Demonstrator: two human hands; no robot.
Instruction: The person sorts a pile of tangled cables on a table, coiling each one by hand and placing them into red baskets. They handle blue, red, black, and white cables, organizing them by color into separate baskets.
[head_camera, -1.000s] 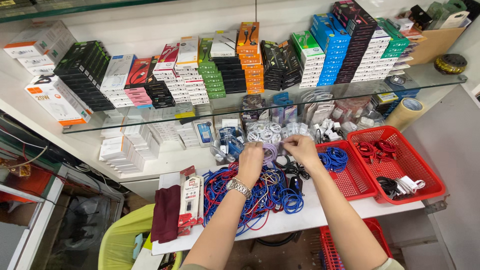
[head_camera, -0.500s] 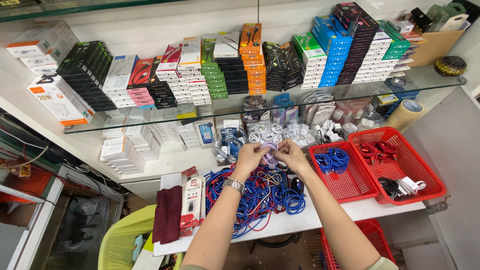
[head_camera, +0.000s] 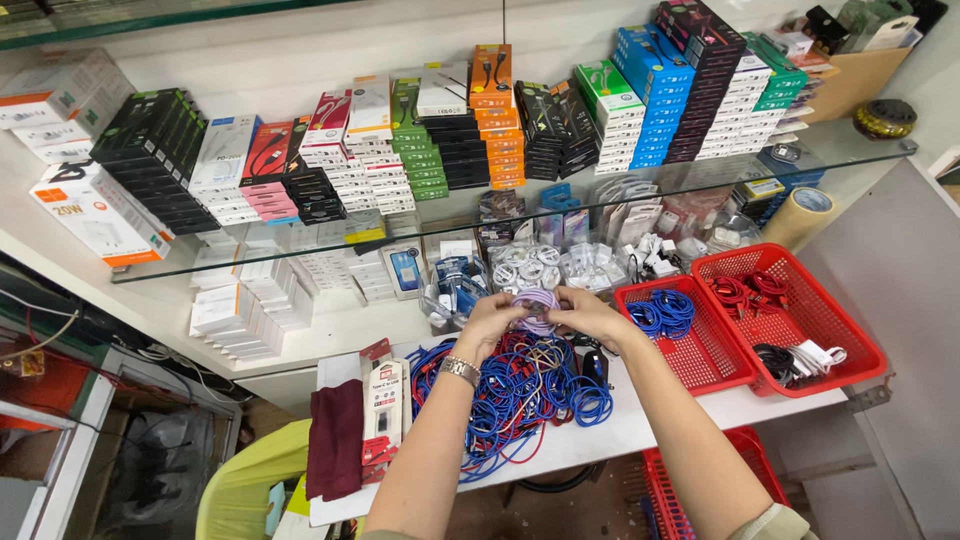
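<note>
Forearms: both come up from the bottom edge and meet over the middle of the white surface (head_camera: 640, 430), with a metal watch (head_camera: 460, 370) on the left wrist.
Left hand: left hand (head_camera: 490, 325) is curled closed, pinching the left side of a small purple cable coil (head_camera: 537, 305).
Right hand: right hand (head_camera: 590, 315) is closed on the right side of the same coil, so it's held between both hands just above the pile.
Cable pile: big tangle of blue and red cables (head_camera: 520, 395) right under the hands, spilling toward the front edge.
Left of pile: a carded cable pack (head_camera: 383, 415) lying flat, and just beside it a dark maroon cloth (head_camera: 335, 450).
Right of pile: two red baskets side by side; the near red basket (head_camera: 700, 350) has blue coils in it, the far red basket (head_camera: 810, 300) has red cables plus some black and white ones.
Behind hands: clear bags of white coiled cables (head_camera: 530, 265) on the lower shelf.
Glass shelf: glass shelf (head_camera: 300, 235) above carries stacked boxes (head_camera: 440, 140) in black, white, pink, green, orange and blue.
Far right: roll of tape (head_camera: 800, 215) beside the baskets.
</note>
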